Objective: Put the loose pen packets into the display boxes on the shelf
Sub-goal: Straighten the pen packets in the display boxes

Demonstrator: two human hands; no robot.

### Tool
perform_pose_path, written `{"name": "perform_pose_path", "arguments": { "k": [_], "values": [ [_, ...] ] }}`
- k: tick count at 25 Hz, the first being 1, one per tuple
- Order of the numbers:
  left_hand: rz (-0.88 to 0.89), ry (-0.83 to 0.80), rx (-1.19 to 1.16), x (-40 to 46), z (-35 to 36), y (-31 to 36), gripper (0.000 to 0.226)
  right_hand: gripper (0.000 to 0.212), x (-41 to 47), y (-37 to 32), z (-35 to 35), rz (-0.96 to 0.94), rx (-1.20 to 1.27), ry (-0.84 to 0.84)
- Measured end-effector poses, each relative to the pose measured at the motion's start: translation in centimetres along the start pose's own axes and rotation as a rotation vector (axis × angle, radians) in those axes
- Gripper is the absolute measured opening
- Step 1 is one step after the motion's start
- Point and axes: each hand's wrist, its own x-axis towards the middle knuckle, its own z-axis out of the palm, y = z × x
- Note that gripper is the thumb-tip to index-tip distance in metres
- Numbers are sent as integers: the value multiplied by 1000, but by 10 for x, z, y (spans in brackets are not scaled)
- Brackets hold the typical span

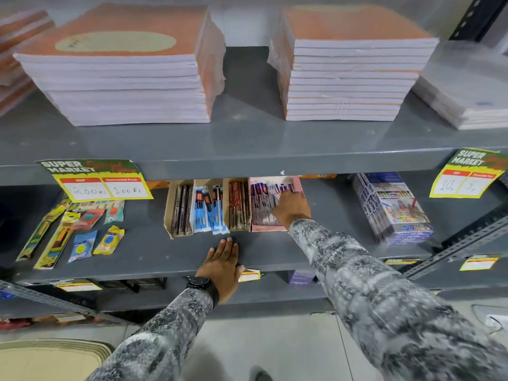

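Several display boxes stand side by side on the grey middle shelf. A brown box holds dark pen packets. Beside it stand blue-and-white packets, then a brown box of red packets, then a pink box with purple-and-white packets. My right hand reaches into the pink box, its fingers resting on the packets there; whether it grips one is unclear. My left hand lies flat and open on the shelf's front edge, just before the boxes, holding nothing.
Loose yellow, blue and red stationery packets lie on the shelf at the left under a price tag. A wrapped box of colour pens stands at the right. Notebook stacks fill the upper shelf. Another shelf lies below.
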Motion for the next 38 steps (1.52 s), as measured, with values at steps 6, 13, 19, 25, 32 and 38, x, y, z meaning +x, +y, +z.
{"name": "perform_pose_path", "arguments": {
  "k": [6, 13, 19, 25, 32, 38],
  "values": [
    [28, -33, -9, 1, -2, -4, 66, 26, 4, -3, 10, 104, 91, 29],
    [21, 79, -44, -4, -15, 13, 61, 31, 0, -1, 13, 200, 167, 26],
    [166, 532, -153, 11, -69, 39, 46, 20, -5, -2, 4, 131, 84, 156],
    [137, 195, 35, 38, -71, 32, 69, 21, -10, 10, 9, -174, -278, 184],
    [147, 191, 26, 40, -64, 30, 73, 24, -7, 19, 13, -92, -61, 38],
    [159, 216, 11, 38, -60, 27, 74, 29, 1, 9, 16, 18, -7, 1]
  ]
}}
